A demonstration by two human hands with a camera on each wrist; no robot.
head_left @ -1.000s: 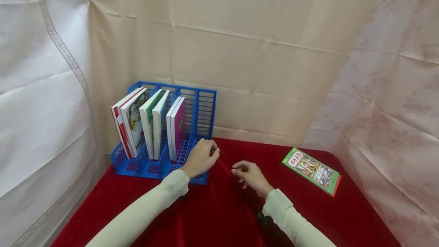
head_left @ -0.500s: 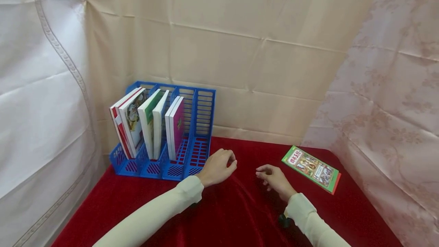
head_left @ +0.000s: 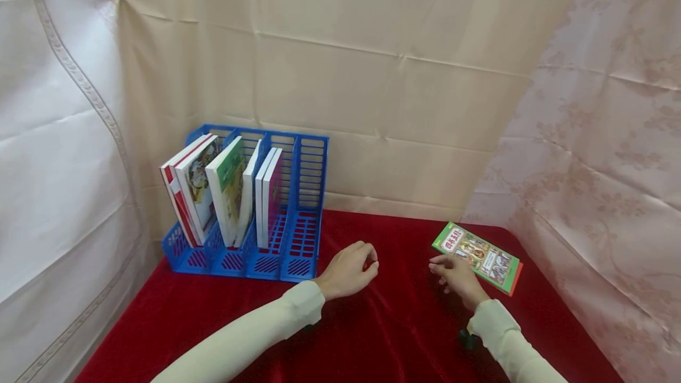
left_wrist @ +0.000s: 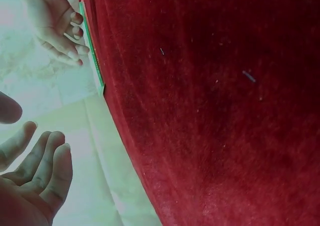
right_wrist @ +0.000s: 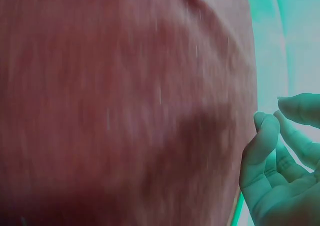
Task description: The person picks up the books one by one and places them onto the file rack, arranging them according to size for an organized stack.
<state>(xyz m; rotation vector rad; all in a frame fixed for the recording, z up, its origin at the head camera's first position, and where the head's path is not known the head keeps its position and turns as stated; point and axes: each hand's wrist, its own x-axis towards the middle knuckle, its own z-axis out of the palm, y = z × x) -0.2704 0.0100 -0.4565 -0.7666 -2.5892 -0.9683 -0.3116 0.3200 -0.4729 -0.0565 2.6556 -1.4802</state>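
My left hand (head_left: 348,270) hovers over the red cloth, fingers loosely bent and holding nothing; its relaxed fingers (left_wrist: 60,176) also show in the left wrist view. Farther right, my right hand (head_left: 459,279) overlaps the near left edge of a green picture book (head_left: 481,256) in the head view. Nothing is between the right hand's loosely curled fingers (right_wrist: 262,146). That book lies flat, with a red-orange edge showing beneath its right end. To the left of both hands, a blue file rack (head_left: 282,268) holds several upright books, among them a green-covered book (head_left: 230,188) and a purple-covered book (head_left: 273,197).
A red velvet cloth (head_left: 383,336) covers the table. Beige curtain (head_left: 372,93) hangs behind it, with pale drapes at the left (head_left: 58,164) and right (head_left: 601,164). The rack's rightmost slot has no book in it.
Both hands have moved right, the left away from the rack and the right up to the green book. In the rack, the green-covered book's front now shows more, while its neighbour leans away.
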